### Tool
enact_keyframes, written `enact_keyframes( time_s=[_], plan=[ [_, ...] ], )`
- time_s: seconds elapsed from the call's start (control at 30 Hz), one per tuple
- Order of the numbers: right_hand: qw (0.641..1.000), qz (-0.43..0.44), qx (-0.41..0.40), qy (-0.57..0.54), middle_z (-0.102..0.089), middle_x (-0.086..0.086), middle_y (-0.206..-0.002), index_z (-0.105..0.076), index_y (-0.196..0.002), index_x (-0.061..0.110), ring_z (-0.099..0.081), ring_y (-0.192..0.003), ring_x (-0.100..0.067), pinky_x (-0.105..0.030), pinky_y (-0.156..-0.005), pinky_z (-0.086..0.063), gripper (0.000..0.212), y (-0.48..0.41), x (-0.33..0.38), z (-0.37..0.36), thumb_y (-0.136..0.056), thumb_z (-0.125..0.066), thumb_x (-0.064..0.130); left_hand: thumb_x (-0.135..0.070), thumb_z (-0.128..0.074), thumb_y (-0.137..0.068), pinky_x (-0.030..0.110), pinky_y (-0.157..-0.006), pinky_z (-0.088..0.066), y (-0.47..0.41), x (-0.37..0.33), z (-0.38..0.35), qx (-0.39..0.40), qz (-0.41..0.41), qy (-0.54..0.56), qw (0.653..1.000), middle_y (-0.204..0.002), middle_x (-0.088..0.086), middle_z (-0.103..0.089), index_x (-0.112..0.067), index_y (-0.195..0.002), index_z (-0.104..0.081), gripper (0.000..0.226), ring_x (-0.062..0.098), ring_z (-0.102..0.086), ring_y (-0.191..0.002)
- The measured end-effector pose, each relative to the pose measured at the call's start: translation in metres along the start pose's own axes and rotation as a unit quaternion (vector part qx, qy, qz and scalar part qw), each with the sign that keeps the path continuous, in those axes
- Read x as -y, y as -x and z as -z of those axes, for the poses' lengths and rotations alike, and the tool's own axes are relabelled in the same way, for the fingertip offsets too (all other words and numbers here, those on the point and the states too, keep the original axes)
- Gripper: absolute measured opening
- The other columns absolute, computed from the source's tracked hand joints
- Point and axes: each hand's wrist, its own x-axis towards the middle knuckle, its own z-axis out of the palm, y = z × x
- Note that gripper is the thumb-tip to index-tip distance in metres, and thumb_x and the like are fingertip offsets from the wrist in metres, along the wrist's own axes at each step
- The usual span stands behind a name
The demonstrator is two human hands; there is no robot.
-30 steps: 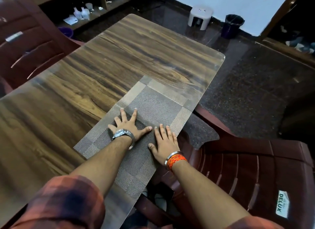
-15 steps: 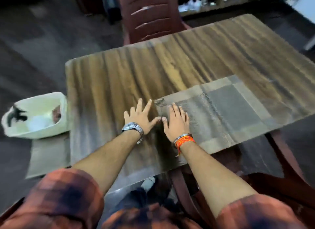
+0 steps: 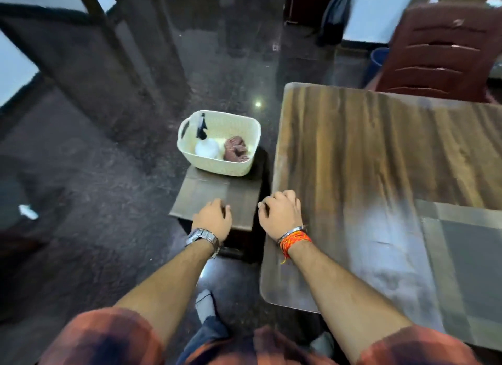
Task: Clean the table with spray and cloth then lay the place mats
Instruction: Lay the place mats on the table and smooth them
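A grey woven place mat (image 3: 467, 269) lies flat on the wooden table (image 3: 380, 161) at the right edge of view. More grey mats (image 3: 214, 190) lie on a low stool left of the table, under a cream basket (image 3: 244, 136). Inside the basket are a white spray bottle (image 3: 207, 147) and a reddish cloth (image 3: 235, 149). My left hand (image 3: 213, 218) hovers over the near end of the stool's mats, fingers loosely bent downward. At the table's left edge is my right hand (image 3: 281, 212), fingers loosely curled and holding nothing.
A maroon plastic chair (image 3: 440, 52) stands at the table's far side, with a blue bin (image 3: 379, 63) beside it. Dark stone floor spreads to the left, with a scrap of white paper (image 3: 28, 212) on it. My legs are below, between stool and table.
Both hands left the laid mat and moved left. My view swung left with them, so the stool and basket are now central and the laid mat sits at the right edge.
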Motion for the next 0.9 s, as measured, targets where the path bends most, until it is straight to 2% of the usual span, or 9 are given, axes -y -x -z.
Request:
enact_keyframes(
  time_s=[0.07, 0.13, 0.23, 0.37, 0.43, 0.63, 0.77, 0.83, 0.9],
  plan=[
    [1.0, 0.006, 0.018, 0.012, -0.059, -0.001, -0.066, -0.063, -0.06, 0.016, -0.053, -0.079, -0.03, -0.036, -0.062, -0.044, 0.021, -0.01, 0.04, -0.023, -0.077, -0.067, 0.028, -0.032, -0.049, -0.1, 0.04, -0.087, -0.049, -0.017, 0.041, 0.014, 0.04, 0.022, 0.013, 0.999, -0.114, 0.016, -0.068, -0.011, -0.106, -0.061, 0.025, 0.036, -0.063, -0.107],
    [0.998, 0.005, 0.052, 0.034, -0.06, -0.004, -0.066, -0.064, -0.059, 0.014, -0.054, -0.078, -0.032, -0.036, -0.062, -0.047, 0.023, -0.019, 0.066, -0.045, -0.077, -0.066, 0.029, -0.034, -0.05, -0.1, 0.039, -0.092, -0.048, -0.036, 0.076, 0.024, 0.076, 0.044, 0.008, 0.996, -0.124, 0.015, -0.065, -0.012, -0.117, -0.059, 0.029, 0.034, -0.061, -0.114],
    [0.992, -0.065, 0.102, 0.027, -0.065, -0.01, -0.081, -0.067, -0.075, 0.01, -0.052, -0.091, -0.034, -0.038, -0.072, -0.046, 0.029, -0.03, 0.082, -0.071, -0.087, -0.055, 0.033, -0.037, -0.052, -0.098, 0.042, -0.1, -0.047, -0.06, 0.107, 0.033, 0.118, 0.075, 0.004, 0.99, -0.135, 0.017, -0.059, -0.009, -0.131, -0.052, 0.043, 0.037, -0.057, -0.123],
    [0.977, -0.161, 0.142, -0.006, -0.061, -0.009, -0.102, -0.061, -0.091, 0.012, -0.049, -0.103, -0.032, -0.039, -0.082, -0.044, 0.025, -0.044, 0.09, -0.098, -0.092, -0.051, 0.035, -0.04, -0.052, -0.099, 0.048, -0.103, -0.045, -0.089, 0.132, 0.026, 0.16, 0.091, -0.011, 0.983, -0.136, 0.018, -0.054, -0.008, -0.131, -0.045, 0.046, 0.037, -0.056, -0.123],
    [0.961, -0.207, 0.177, -0.057, -0.057, -0.009, -0.109, -0.056, -0.097, 0.013, -0.049, -0.104, -0.033, -0.039, -0.085, -0.043, 0.018, -0.057, 0.084, -0.116, -0.089, -0.058, 0.029, -0.043, -0.052, -0.098, 0.049, -0.103, -0.044, -0.108, 0.137, 0.018, 0.173, 0.09, -0.027, 0.98, -0.141, 0.015, -0.049, -0.009, -0.133, -0.042, 0.05, 0.036, -0.055, -0.124],
    [0.889, -0.364, 0.256, -0.111, -0.044, -0.019, -0.128, -0.048, -0.127, 0.012, -0.051, -0.114, -0.039, -0.035, -0.095, -0.042, 0.045, -0.083, 0.053, -0.158, -0.087, -0.064, 0.023, -0.051, -0.058, -0.093, 0.052, -0.116, -0.03, -0.155, 0.147, -0.016, 0.23, 0.147, -0.061, 0.96, -0.163, 0.016, -0.021, -0.01, -0.157, -0.012, 0.089, 0.038, -0.03, -0.144],
    [0.843, -0.42, 0.312, -0.125, -0.051, -0.023, -0.129, -0.034, -0.14, 0.006, -0.053, -0.117, -0.037, -0.034, -0.095, -0.043, 0.063, -0.089, 0.041, -0.177, -0.088, -0.064, 0.023, -0.054, -0.06, -0.09, 0.056, -0.114, -0.029, -0.173, 0.154, -0.026, 0.257, 0.173, -0.144, 0.94, -0.155, 0.015, -0.035, -0.01, -0.155, -0.017, 0.09, 0.038, -0.037, -0.14],
    [0.836, -0.435, 0.315, -0.117, -0.055, -0.024, -0.125, -0.036, -0.136, 0.002, -0.056, -0.114, -0.037, -0.033, -0.091, -0.045, 0.06, -0.092, 0.042, -0.183, -0.087, -0.065, 0.022, -0.051, -0.059, -0.092, 0.056, -0.111, -0.035, -0.183, 0.153, -0.028, 0.283, 0.161, -0.108, 0.939, -0.146, 0.015, -0.047, -0.006, -0.149, -0.025, 0.081, 0.037, -0.049, -0.132],
    [0.835, -0.457, 0.287, -0.106, -0.056, -0.027, -0.121, -0.039, -0.128, -0.001, -0.058, -0.11, -0.039, -0.035, -0.087, -0.048, 0.055, -0.096, 0.047, -0.185, -0.084, -0.067, 0.016, -0.048, -0.062, -0.091, 0.056, -0.11, -0.035, -0.187, 0.15, -0.029, 0.275, 0.15, -0.081, 0.946, -0.153, 0.017, -0.04, -0.004, -0.153, -0.019, 0.086, 0.038, -0.046, -0.134]
  ],
)
